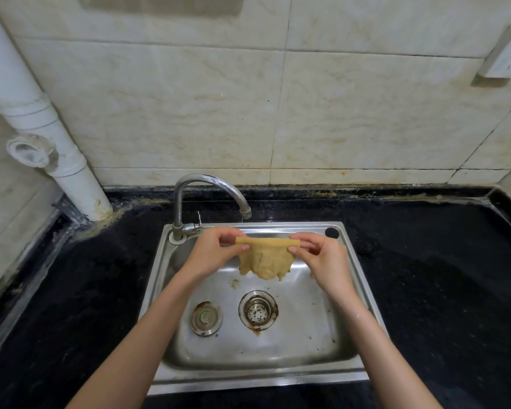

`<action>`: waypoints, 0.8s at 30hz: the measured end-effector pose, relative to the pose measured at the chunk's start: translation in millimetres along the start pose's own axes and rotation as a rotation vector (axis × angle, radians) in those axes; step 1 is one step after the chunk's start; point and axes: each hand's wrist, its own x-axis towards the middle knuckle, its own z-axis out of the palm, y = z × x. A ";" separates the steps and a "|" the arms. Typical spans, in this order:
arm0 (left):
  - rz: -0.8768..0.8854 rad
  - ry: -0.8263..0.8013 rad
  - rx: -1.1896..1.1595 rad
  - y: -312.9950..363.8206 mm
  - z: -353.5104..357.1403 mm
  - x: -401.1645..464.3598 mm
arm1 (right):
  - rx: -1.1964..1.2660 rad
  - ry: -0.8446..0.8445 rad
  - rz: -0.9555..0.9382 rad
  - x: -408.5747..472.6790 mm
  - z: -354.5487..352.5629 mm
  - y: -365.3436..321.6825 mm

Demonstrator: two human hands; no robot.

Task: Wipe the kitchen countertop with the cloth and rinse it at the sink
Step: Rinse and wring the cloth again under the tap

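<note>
A white pipe stands at the far left corner of the dark tabletop. The tap arches over the steel sink. Above the basin, the left hand pinches the left top corner of the yellow cloth, and the right hand pinches the right corner. The cloth hangs stretched between them, above the drain. A socket sits on the wall at the right.
</note>
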 end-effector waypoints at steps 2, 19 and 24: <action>-0.010 -0.049 -0.076 3.5 -0.8 -1.7 | -0.112 0.049 -0.052 1.9 -2.1 -2.3; -0.440 -0.219 -0.707 21.3 5.2 -5.0 | 0.649 -0.166 0.452 8.5 10.3 -20.2; -0.416 -0.057 -0.617 15.1 3.5 -3.2 | 0.780 -0.285 0.450 9.0 5.6 -11.7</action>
